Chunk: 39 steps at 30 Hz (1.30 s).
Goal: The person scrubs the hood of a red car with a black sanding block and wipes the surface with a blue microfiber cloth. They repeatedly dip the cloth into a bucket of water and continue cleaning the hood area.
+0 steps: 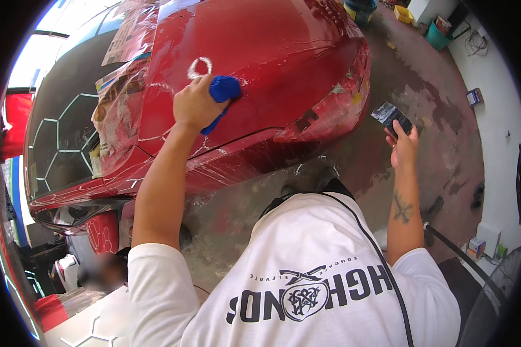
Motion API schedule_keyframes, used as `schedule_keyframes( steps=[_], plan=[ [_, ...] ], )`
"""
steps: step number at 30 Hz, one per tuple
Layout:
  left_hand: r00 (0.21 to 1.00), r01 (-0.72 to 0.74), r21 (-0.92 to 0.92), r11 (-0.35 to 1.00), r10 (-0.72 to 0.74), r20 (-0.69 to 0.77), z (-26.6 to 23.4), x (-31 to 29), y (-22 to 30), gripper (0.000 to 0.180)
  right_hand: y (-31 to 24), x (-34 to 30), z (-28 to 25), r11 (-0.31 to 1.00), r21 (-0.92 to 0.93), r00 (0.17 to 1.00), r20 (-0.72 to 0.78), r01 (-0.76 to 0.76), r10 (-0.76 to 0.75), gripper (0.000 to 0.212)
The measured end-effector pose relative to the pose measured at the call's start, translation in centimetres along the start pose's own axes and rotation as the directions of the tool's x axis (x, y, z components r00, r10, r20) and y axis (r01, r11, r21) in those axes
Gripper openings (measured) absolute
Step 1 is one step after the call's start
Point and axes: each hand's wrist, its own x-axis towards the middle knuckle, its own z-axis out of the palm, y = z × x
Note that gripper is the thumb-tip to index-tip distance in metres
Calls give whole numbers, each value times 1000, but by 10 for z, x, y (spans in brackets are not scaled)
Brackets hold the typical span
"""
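A wet-looking red car (255,40) fills the upper middle of the view. My left hand (197,104) rests on its panel, closed round a bunched blue cloth (224,88) that touches the paint. Just above that hand, a white ring mark (200,67) shows on the red surface. Out to the right, away from the car, my right hand (404,143) grips a dark piece of sandpaper (391,115) streaked with whitish residue. Newspaper and clear plastic masking (120,95) cover the edge by the windscreen, left of the cloth.
Patchy wrapping (336,110) clings to the car's right end. A dark bucket (360,10), yellow container (403,14) and teal bin (437,37) stand on the floor at the far right. A black bar (463,254) and fan (512,272) are near my right side. Another person (102,270) is at lower left.
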Motion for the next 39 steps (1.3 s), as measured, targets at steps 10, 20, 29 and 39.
schedule_keyframes(
  steps=[10,20,29,39],
  plan=[
    [933,351,95,932,-339,-124,-22,-36,-56,75,-21,-32,-6,996,52,994,-94,67,-62,69],
    [812,384,-19,923,-348,-468,16,-53,-19,70,-66,24,112,988,-82,793,607,132,-56,63],
    [690,615,-41,787,-563,-454,22,-34,16,54,-42,90,220,-217,726,-681,687,652,254,65],
    [519,698,-165,697,-651,-553,36,-26,41,55,-31,83,230,-99,828,-800,560,552,216,65]
  ],
)
